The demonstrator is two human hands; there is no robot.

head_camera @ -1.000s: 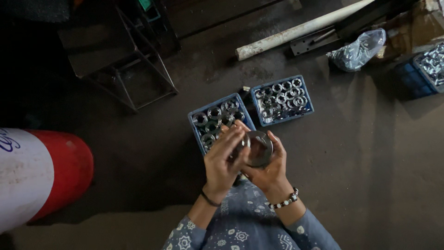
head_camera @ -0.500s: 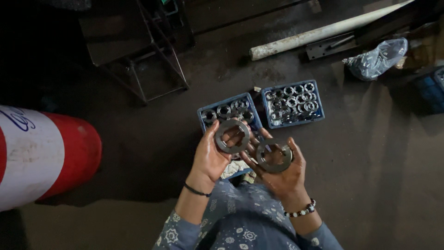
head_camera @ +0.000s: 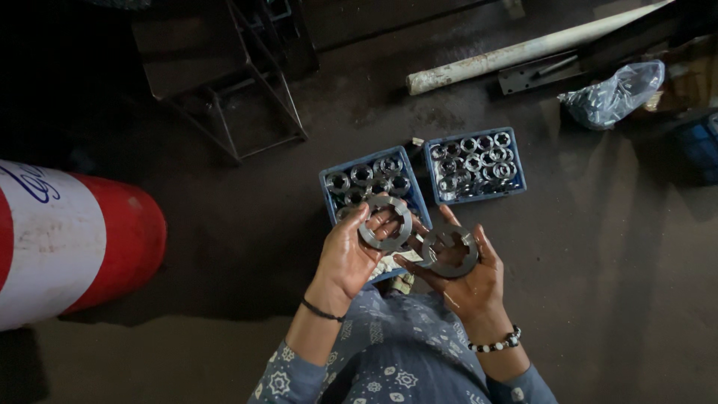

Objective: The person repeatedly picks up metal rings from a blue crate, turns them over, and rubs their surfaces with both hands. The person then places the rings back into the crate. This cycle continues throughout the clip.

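Left hand: the left hand (head_camera: 351, 254) holds a flat grey metal ring, the left ring (head_camera: 385, 223), up near its fingertips; the fingers (head_camera: 383, 224) curl behind and through it, closed on its rim, with the open hole facing the camera.
Right hand: the right hand (head_camera: 464, 280) lies palm up with the right ring (head_camera: 449, 252) resting flat across palm and fingers; the thumb lies at its near edge, the grip loose rather than clenched.
Ring to ring: the two rings sit side by side, the left one slightly higher and farther from the body, the right one lower and to the right. Their rims look very close, perhaps just touching, though the dim light leaves that unsure.
Lie of the rings: both are flat discs shown face-on, neither edge-on.
Below the hands: the near crate (head_camera: 366, 183), a blue tray of round metal parts, lies on the floor straight under the left ring; the left hand is the nearer to it.
Beside it: the far crate (head_camera: 475, 164) of smaller parts lies just right of that, beyond the right hand.
Off left: a red and white barrel (head_camera: 71, 239), well apart.
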